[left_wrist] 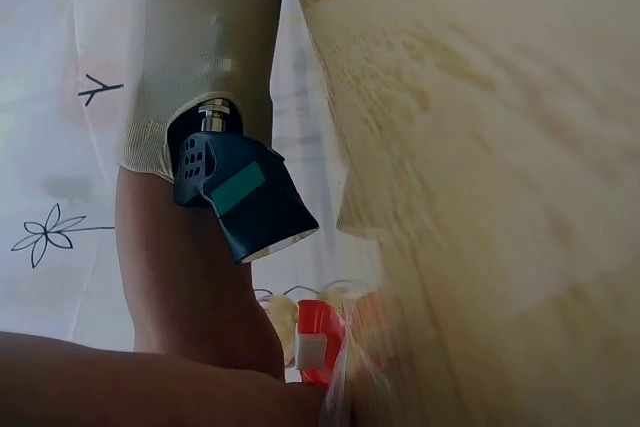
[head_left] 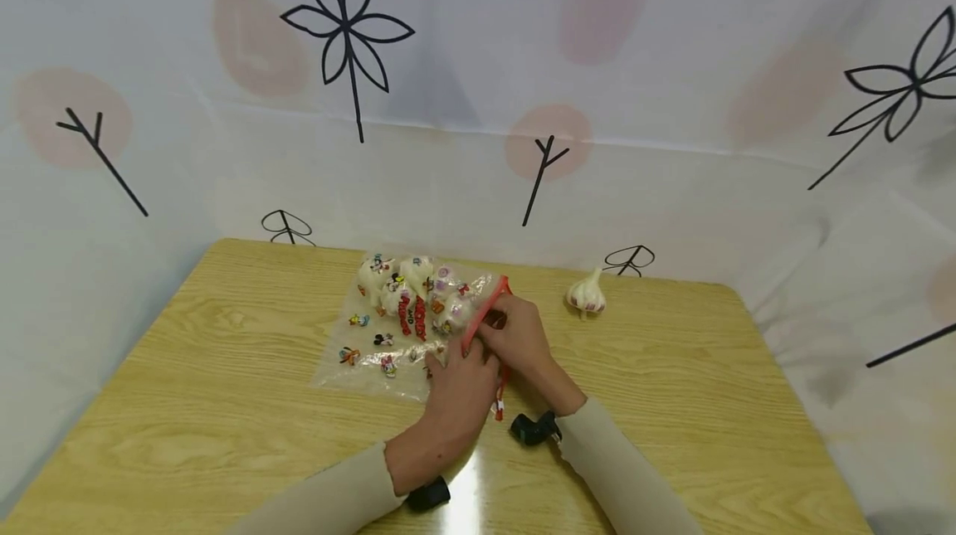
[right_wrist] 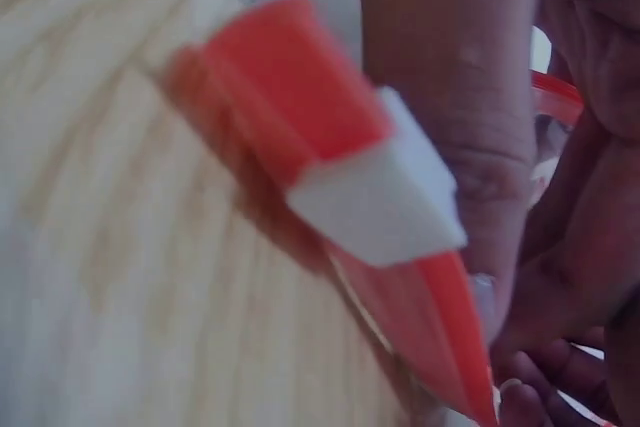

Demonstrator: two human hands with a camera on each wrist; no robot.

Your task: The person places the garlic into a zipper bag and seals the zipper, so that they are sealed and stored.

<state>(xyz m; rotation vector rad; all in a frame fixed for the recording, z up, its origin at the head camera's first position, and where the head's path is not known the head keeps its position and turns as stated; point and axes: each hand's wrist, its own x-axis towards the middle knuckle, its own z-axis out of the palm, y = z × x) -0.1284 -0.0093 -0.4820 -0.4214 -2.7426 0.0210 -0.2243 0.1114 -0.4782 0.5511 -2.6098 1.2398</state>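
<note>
A clear zip bag (head_left: 336, 373) printed with cartoon figures lies on the table in the head view, several garlic bulbs (head_left: 396, 299) inside it. Along its right end runs a red zip strip (head_left: 489, 303). My right hand (head_left: 519, 336) pinches the upper part of this strip, fingers curled at the bag's mouth. Lower down, my left hand (head_left: 459, 394) grips the bag's edge by the strip, its fingertips close to the right ones. The white slider (right_wrist: 375, 187) sits on the red strip beside a thumb in the right wrist view.
One loose garlic bulb (head_left: 586, 294) stands on the wooden table (head_left: 672, 386), right of the bag near the back edge. A patterned white cloth (head_left: 463, 104) hangs behind and at both sides. Black wrist cameras (head_left: 534, 429) sit below the sleeve cuffs.
</note>
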